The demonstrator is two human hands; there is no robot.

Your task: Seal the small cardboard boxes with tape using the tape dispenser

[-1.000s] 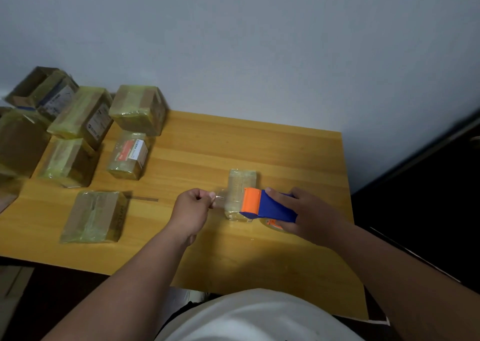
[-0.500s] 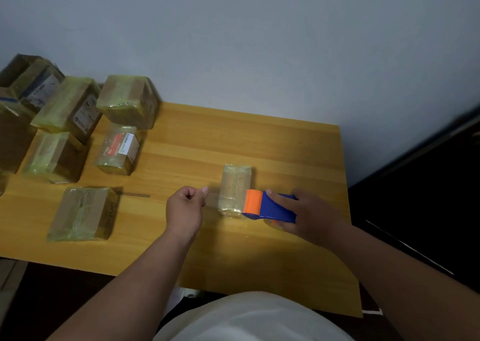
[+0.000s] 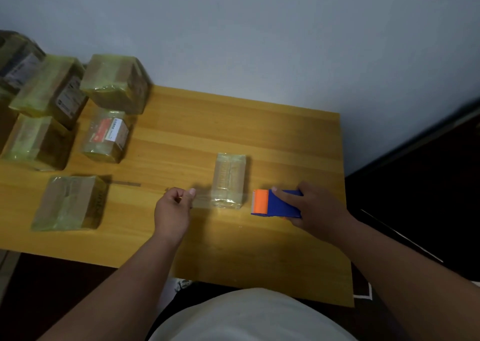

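The fingers (image 3: 281, 193) of the right hand (image 3: 315, 210) are curling around the blue and orange tape dispenser (image 3: 275, 202), just right of the small box (image 3: 229, 180) lying mid-desk (image 3: 285, 138). Taped boxes (image 3: 70, 202) are sitting at the desk's left end. The left hand (image 3: 172, 210) is pinching a clear tape strip (image 3: 204, 199) reaching to the small box's near end.
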